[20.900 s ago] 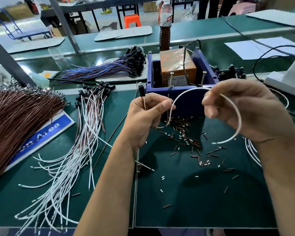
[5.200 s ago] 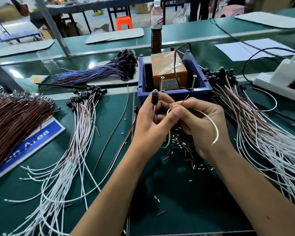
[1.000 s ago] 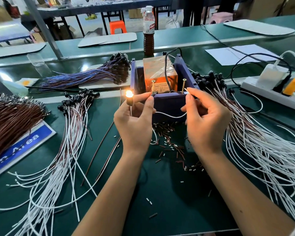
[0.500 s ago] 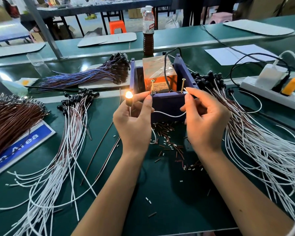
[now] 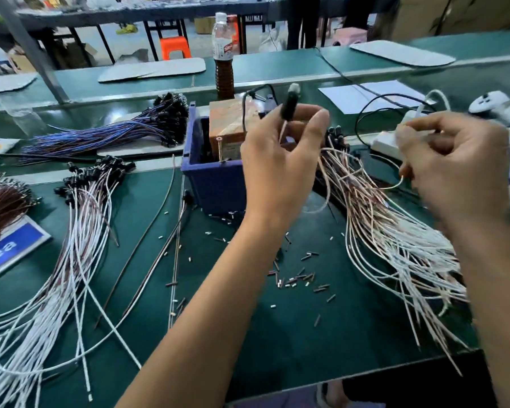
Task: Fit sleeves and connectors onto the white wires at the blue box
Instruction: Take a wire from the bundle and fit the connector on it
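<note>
Above the blue box [image 5: 215, 184], the left hand [image 5: 280, 160] pinches a black connector [image 5: 289, 103] upright between thumb and fingers, its pale tip pointing up and a thin lead running down from it into the palm. The right hand [image 5: 451, 166], blurred by motion, is curled off to the right over a white power strip [image 5: 386, 142]; it seems to pinch the far end of one white wire [image 5: 395, 185], though the blur makes the grip hard to confirm.

Judging by how things lie, the job is partway through. Right of the box, a fanned heap of white and reddish wires [image 5: 395, 237] ends in a cluster of black connectors near the box's corner, which reads as the pile of finished pieces. On the left of the desk [image 5: 292, 334] lies a second bundle of white wires [image 5: 71, 260] with black connectors at its top end; whether these are done or waiting cannot be told. Short dark and white sleeves [image 5: 295, 279] are scattered loose on the green mat in front of the box, so plenty of fitting stock remains.

The piece in the hands looks assembled at the connector end, and the likely step is laying it on the right-hand heap and then taking a fresh wire.
</note>
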The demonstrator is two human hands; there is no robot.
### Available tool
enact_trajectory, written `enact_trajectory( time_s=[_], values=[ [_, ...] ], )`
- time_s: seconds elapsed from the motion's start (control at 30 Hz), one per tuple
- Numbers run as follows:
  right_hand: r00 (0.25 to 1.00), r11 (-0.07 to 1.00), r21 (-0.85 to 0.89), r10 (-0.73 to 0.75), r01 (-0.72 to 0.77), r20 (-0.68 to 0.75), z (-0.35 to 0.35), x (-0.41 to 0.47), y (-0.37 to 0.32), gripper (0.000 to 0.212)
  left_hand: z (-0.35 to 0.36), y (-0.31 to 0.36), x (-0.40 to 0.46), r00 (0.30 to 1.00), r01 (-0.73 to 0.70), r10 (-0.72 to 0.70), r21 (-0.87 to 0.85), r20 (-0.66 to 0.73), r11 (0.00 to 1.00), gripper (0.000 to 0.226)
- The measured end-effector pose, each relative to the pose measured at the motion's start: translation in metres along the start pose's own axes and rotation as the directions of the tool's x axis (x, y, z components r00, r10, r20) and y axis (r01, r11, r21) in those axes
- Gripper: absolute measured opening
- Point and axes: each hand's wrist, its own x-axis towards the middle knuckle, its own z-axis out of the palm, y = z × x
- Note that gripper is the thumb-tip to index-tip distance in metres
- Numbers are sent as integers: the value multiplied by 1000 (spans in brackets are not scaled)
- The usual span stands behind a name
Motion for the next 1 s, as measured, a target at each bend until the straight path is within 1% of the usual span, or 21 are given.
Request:
enact_trajectory(
  time_s=[0.03, 0.07, 0.1, 0.13, 0.17, 0.2, 0.23, 0.27, 0.3, 0.33, 0.37, 0.4, 0.47, 0.53, 0.6, 0.67, 0.73, 0.83, 0.9, 0.97, 1.0],
  values=[
    [997, 998, -59, -27, 23, -75, -11, 6, -2, 19, 10, 1, 5, 999, 35, -35, 11, 23, 999, 15],
    [991, 993, -108, -59, 46, -117, -21, 11, -6, 14, 22, 3, 10, 995, 90, -90, -6, 44, 996, 23],
    [988, 985, -149, -100, 83, -114, -27, 13, -11, 9, 32, 5, 15, 985, 166, -164, -45, 54, 985, 28],
    [982, 967, -204, -172, 153, -81, -30, 15, -15, 8, 41, 7, 19, 968, 247, -242, -97, 59, 964, 33],
    [962, 927, -280, -270, 251, -32, -31, 16, -18, 16, 49, 9, 23, 948, 317, -311, -155, 61, 936, 36],
    [935, 874, -341, -350, 345, 50, -31, 16, -22, 30, 56, 11, 28, 929, 370, -365, -207, 64, 906, 40],
    [907, 831, -363, -385, 421, 169, -28, 15, -27, 43, 62, 14, 32, 912, 408, -404, -249, 71, 878, 43],
    [888, 820, -361, -353, 445, 293, -23, 11, -34, 53, 66, 17, 36, 897, 439, -435, -283, 79, 853, 46],
    [878, 841, -349, -268, 414, 396, -18, 7, -41, 58, 70, 20, 40, 883, 463, -460, -318, 90, 827, 48],
    [865, 868, -333, -189, 368, 464, -13, 4, -44, 56, 71, 24, 44, 871, 482, -480, -367, 103, 796, 48],
    [854, 884, -322, -144, 338, 501, -10, 1, -45, 52, 72, 27, 48, 860, 496, -494, -433, 125, 753, 49],
    [849, 888, -316, -138, 334, 511, -9, 0, -46, 48, 72, 31, 52, 849, 507, -502, -511, 161, 694, 49],
    [848, 885, -300, -172, 357, 501, -12, 0, -45, 42, 70, 37, 60, 831, 522, -500, -653, 245, 548, 49],
    [856, 890, -258, -225, 374, 465, -16, 0, -44, 39, 69, 42, 67, 823, 516, -489, -739, 287, 434, 52],
    [866, 893, -223, -276, 391, 417, -23, 2, -45, 37, 69, 44, 75, 816, 502, -493, -791, 301, 348, 55],
    [874, 892, -202, -313, 405, 372, -34, 6, -49, 39, 70, 44, 82, 808, 492, -506, -818, 301, 300, 56],
    [875, 890, -199, -324, 411, 360, -47, 12, -51, 41, 72, 42, 90, 799, 488, -538, -813, 270, 317, 57],
    [862, 881, -269, -246, 390, 442, -68, 17, -48, 45, 75, 35, 97, 781, 532, -587, -719, 213, 447, 59],
    [849, 866, -345, -154, 362, 506, -77, 19, -42, 44, 77, 29, 98, 771, 587, -607, -584, 191, 562, 61],
    [827, 851, -417, -37, 321, 561, -79, 17, -34, 43, 81, 25, 99, 769, 628, -619, -372, 159, 684, 59],
    [807, 833, -459, 26, 308, 589, -78, 15, -31, 40, 84, 23, 99, 765, 641, -625, -272, 153, 718, 57]
  ],
)
